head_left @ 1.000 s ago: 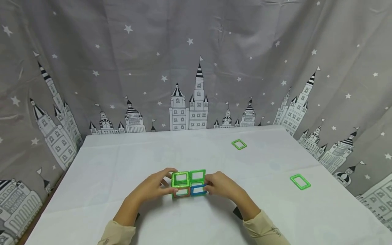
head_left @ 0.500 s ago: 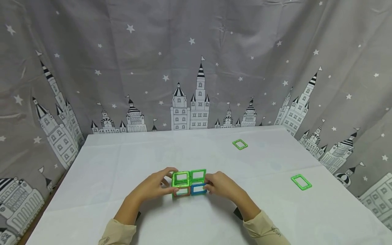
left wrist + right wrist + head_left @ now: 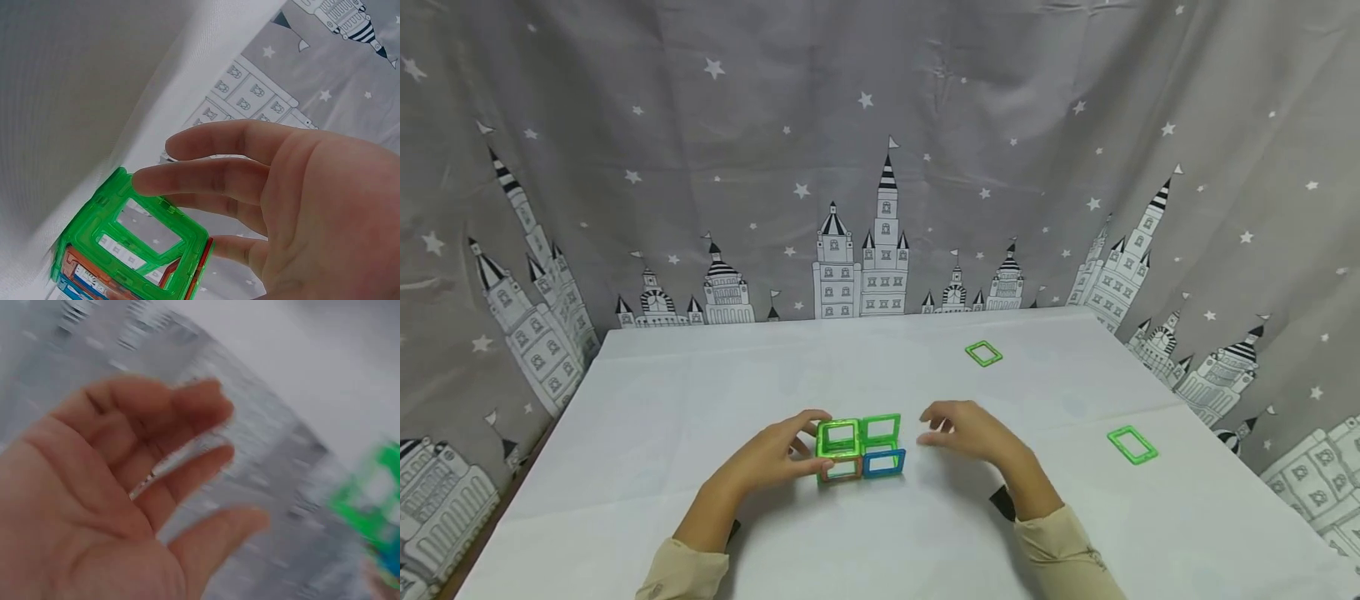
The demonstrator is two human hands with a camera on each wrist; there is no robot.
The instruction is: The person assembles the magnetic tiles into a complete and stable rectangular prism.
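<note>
A small structure of frame-shaped magnetic tiles stands on the table in the head view. A green tile (image 3: 838,455) covers its left part, above an orange tile (image 3: 842,478). On the right part, a blue tile (image 3: 883,473) stands in front and another green tile (image 3: 880,417) rises behind. My left hand (image 3: 767,454) grips the left end, thumb at the front and fingers at the back. In the left wrist view, fingertips meet the green frame (image 3: 94,215). To the right, my right hand (image 3: 966,429) hovers apart from the structure, fingers loosely bent and holding nothing.
One loose green tile (image 3: 974,358) lies flat toward the back of the white table (image 3: 737,375). Another loose green tile (image 3: 1122,448) lies farther right. A grey curtain (image 3: 760,167) printed with castles and stars hangs around the back and sides.
My right hand has let go of the blue tile and moved right and slightly up. The left hand keeps its grip, and the structure stays in place.
</note>
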